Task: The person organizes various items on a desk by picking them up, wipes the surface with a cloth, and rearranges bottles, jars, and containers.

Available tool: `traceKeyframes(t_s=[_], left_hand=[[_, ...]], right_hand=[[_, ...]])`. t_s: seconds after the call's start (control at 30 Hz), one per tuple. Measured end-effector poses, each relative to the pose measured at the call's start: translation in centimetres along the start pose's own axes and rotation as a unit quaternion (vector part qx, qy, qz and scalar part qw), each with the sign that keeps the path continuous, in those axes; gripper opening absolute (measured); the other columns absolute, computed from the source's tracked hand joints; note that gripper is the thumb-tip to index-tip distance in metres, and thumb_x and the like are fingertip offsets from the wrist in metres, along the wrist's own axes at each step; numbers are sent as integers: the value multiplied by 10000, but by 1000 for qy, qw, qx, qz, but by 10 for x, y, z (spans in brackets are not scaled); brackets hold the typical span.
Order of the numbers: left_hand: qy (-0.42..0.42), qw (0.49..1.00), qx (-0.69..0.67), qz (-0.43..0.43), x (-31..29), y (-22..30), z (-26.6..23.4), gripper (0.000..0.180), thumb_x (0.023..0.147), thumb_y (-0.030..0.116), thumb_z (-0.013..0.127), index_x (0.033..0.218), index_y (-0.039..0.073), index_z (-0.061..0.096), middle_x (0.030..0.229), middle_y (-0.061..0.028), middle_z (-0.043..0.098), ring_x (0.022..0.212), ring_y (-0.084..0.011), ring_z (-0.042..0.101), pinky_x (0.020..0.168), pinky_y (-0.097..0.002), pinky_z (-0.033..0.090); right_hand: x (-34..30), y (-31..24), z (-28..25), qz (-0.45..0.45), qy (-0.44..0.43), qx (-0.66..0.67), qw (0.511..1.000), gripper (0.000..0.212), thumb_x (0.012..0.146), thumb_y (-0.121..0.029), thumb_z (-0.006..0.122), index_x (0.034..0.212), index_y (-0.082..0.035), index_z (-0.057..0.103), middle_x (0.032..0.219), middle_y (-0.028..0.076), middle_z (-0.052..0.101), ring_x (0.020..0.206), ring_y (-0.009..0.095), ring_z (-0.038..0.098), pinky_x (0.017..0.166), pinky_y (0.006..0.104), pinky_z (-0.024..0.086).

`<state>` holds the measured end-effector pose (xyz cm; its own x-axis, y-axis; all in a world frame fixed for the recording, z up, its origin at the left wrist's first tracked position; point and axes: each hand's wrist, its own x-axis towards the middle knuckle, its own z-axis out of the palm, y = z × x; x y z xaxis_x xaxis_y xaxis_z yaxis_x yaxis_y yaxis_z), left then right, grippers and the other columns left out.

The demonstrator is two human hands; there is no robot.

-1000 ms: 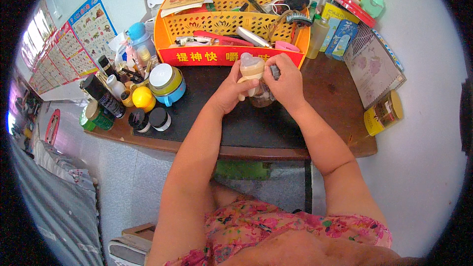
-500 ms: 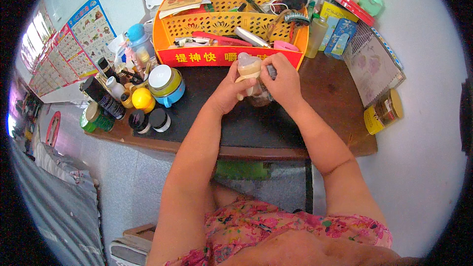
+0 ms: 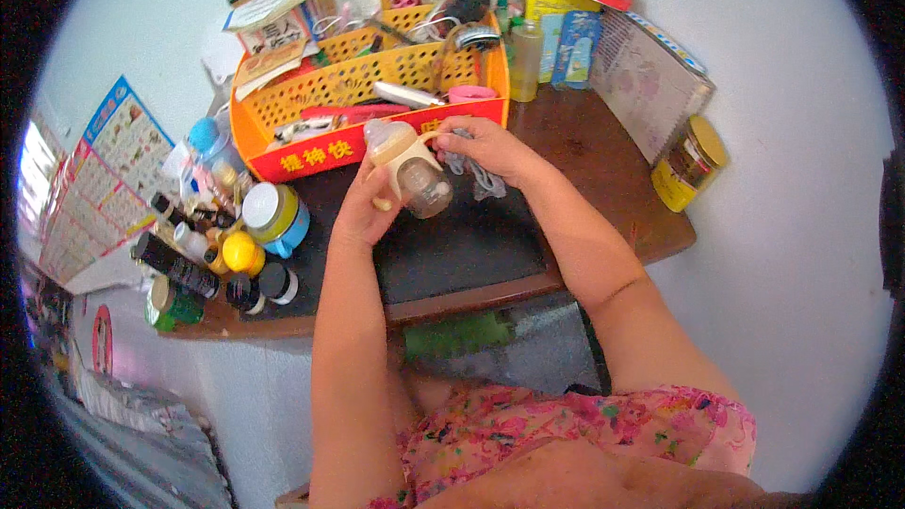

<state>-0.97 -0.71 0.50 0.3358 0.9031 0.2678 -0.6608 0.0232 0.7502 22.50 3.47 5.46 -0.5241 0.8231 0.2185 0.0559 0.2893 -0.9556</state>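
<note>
A baby bottle (image 3: 424,188) with a clear cap and beige handles leans to the upper left over the black desk mat. My left hand (image 3: 361,209) is wrapped round its near-left side, at one handle. My right hand (image 3: 485,146) is closed, its fingertips at the bottle's other handle. From that hand hangs a looped grey bundle (image 3: 485,183) like a cord or strap; how the fingers grip it is partly hidden. Behind the bottle stands a yellow basket (image 3: 353,75) with a red front.
Left on the desk stand a lidded jar (image 3: 275,215) with a blue base, a yellow round container (image 3: 242,253), small black-lidded jars (image 3: 278,281) and a black spray can (image 3: 176,264). A gold-lidded jar (image 3: 691,165) sits near the right edge. An oil-coloured bottle (image 3: 526,58) stands beside the basket.
The whole view has turned, shifting the desk things left and down. My right hand has drawn back from the bottle's body, and the grey bundle now hangs in plain sight.
</note>
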Motion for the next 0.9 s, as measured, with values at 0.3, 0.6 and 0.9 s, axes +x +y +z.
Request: traceKeyframes(t_s=[0.3,0.6,0.9], left_hand=[[11,999,-14,-35,6,1,-5,724,1017,517,569,1578,116,349,1505,-166,476,1346,-356,508,1150,-530,408],[86,995,29,-41,5,1,-11,598,1035,470,567,1476,73,498,1324,-110,615,1169,-228,609,990,-377,510],[85,995,22,-50,7,-3,-7,585,1034,458,573,1466,70,506,1293,-103,636,1144,-222,625,982,-367,515]], right_hand=[[-26,-24,-67,-90,348,160,919,291,968,-389,700,1091,-125,696,990,-5,684,880,138,612,747,319,519],[-42,3,-131,-98,660,-155,729,289,951,-332,702,1051,-62,719,965,92,721,880,257,666,805,391,509],[-33,88,-172,48,700,-289,651,311,948,-376,672,1085,-100,717,1031,196,732,959,416,683,819,494,513]])
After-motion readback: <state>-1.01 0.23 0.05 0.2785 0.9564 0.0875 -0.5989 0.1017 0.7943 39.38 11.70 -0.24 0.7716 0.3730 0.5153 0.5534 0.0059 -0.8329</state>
